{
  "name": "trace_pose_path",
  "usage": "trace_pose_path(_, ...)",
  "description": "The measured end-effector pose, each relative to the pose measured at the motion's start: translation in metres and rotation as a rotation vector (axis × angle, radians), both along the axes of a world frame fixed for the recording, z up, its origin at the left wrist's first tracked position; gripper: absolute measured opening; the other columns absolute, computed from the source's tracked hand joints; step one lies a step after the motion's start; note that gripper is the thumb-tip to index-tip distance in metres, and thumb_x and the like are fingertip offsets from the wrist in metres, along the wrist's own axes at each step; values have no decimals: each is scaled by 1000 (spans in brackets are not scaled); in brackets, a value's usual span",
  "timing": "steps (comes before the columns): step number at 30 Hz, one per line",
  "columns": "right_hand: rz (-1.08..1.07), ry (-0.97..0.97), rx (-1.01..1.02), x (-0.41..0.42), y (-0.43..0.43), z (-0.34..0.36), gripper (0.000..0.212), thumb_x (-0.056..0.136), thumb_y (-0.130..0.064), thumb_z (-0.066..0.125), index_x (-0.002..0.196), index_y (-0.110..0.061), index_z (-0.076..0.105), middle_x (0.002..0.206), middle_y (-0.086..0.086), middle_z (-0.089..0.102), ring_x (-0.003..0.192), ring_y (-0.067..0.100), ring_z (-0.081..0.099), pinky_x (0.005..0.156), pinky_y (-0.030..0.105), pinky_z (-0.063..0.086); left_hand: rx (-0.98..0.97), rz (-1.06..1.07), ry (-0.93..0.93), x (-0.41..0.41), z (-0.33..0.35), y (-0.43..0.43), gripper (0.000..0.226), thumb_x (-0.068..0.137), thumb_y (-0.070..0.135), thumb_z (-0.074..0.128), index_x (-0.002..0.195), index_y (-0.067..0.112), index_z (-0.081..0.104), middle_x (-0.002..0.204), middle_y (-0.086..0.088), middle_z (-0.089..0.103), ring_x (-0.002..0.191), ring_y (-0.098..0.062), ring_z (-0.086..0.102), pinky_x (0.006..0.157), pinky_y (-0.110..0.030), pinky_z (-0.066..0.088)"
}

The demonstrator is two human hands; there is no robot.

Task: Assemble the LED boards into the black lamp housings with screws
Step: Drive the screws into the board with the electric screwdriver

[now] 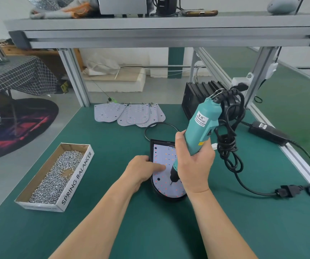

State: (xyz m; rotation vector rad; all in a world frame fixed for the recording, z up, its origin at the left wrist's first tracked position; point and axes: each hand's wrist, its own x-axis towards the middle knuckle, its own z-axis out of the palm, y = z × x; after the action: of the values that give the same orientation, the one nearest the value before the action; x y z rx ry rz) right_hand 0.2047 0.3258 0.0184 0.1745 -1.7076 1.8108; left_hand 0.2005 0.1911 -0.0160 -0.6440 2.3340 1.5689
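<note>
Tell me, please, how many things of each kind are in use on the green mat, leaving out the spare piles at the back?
screwdriver: 1
box of screws: 1
lamp housing: 1
LED board: 1
power adapter: 1
Total: 5

A small assembly workshop: a green mat [113,230] on an aluminium-frame bench [75,79], a box [76,177] of screws [57,176] left of the gripped screwdriver [200,124] (a corded one), spare boards [129,114] beyond it, black housings [193,98] stacked behind.
</note>
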Motion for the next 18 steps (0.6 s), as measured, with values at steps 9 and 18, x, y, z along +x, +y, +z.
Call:
trace_pose_path(9,53,-76,30,-5,-3,0,34,80,-39,66,66,-25,38,52,-15,42,49,11,39,52,25,36,-43,-4,-4,0,1,0,51,72,31,85,106,-3,67,109,-17,73,90,-30,68,80,-39,52)
trace_pose_path(18,131,33,-171,12,12,35,14,89,-28,68,82,-19,59,64,-1,57,59,18,54,62,28,48,-13,-12,-12,4,7,3,35,75,20,83,105,5,73,103,-9,77,103,-29,71,98,-47,55)
